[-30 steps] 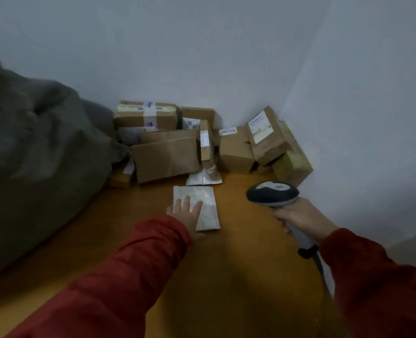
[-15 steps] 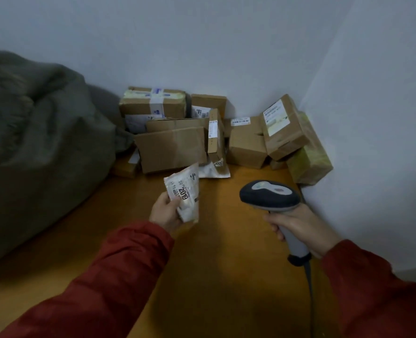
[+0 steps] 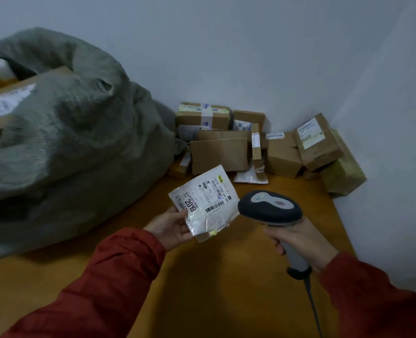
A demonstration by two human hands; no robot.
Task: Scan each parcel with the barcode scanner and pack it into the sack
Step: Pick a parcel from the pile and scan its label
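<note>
My left hand (image 3: 171,228) holds a flat white plastic parcel (image 3: 205,202) above the wooden table, its label with barcodes turned up toward me. My right hand (image 3: 299,242) grips the handle of the dark grey barcode scanner (image 3: 270,208), whose head sits just right of the parcel, almost touching its edge. The big grey-green sack (image 3: 68,147) bulges at the left, with cardboard boxes (image 3: 9,96) showing in its open mouth.
A heap of brown cardboard parcels (image 3: 219,154) fills the far corner against the walls, with a white bag parcel (image 3: 249,176) lying in front. The orange wooden table (image 3: 226,276) runs to the right wall. The scanner's cable (image 3: 311,303) trails down toward me.
My left hand picked the white parcel up off the table and turned its label face up. The scanner came closer to it. The view swung left, showing the sack's mouth.
</note>
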